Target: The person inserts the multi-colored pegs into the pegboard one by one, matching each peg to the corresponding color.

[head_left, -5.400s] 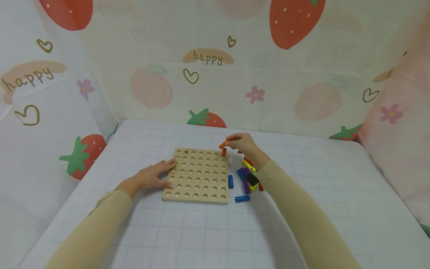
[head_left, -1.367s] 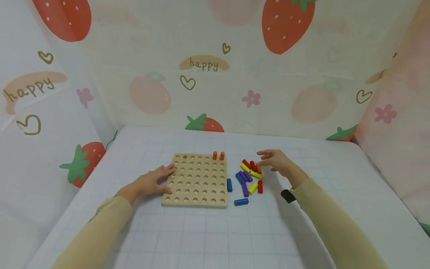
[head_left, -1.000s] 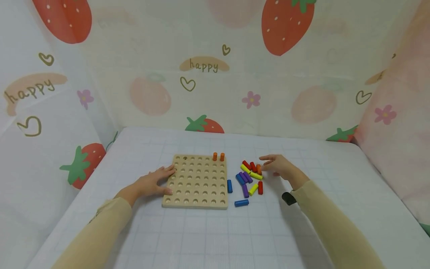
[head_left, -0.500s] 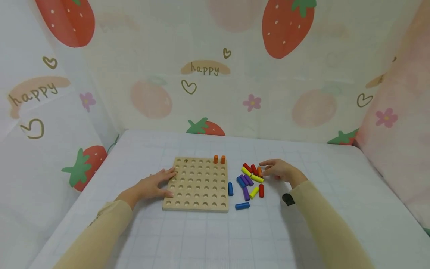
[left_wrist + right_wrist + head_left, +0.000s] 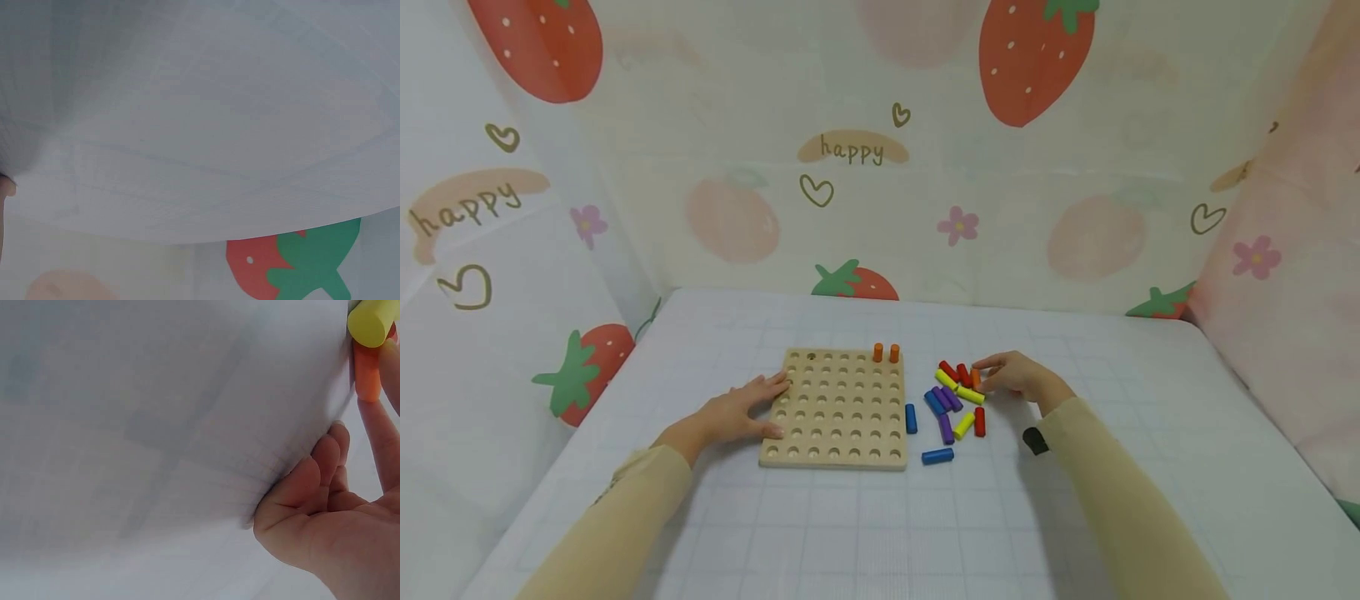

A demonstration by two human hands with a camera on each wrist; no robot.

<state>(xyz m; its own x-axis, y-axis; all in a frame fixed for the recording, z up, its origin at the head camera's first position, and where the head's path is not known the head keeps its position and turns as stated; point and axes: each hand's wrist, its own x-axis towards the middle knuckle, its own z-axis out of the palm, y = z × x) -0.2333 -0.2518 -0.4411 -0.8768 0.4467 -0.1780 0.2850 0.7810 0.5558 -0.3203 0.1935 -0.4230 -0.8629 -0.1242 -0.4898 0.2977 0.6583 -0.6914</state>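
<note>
My left hand (image 5: 730, 414) rests on the left edge of a wooden peg board (image 5: 833, 463), fingers spread and thumb lower down. Two orange pegs (image 5: 877, 352) stand side by side in its back row at the right corner. To the right of the board, my right hand (image 5: 1021, 379) pinches another orange peg (image 5: 976, 379) between thumb and index finger at the edge of a loose pile. The right wrist view shows that orange peg (image 5: 367, 372) at the index fingertip, partly behind a yellow peg (image 5: 369, 325); the other fingers curl against the tabletop.
Red pegs (image 5: 963, 376), yellow pegs (image 5: 965, 426), purple pegs (image 5: 947, 429) and blue pegs (image 5: 937, 457) lie scattered right of the board. One blue peg (image 5: 911, 418) lies close along its right side. A strawberry-print cloth (image 5: 865, 217) hangs behind the white table.
The orange peg my right hand held over the board now stands in the back row. That hand has moved right to the pile and lowered onto another orange peg. My left hand stayed put.
</note>
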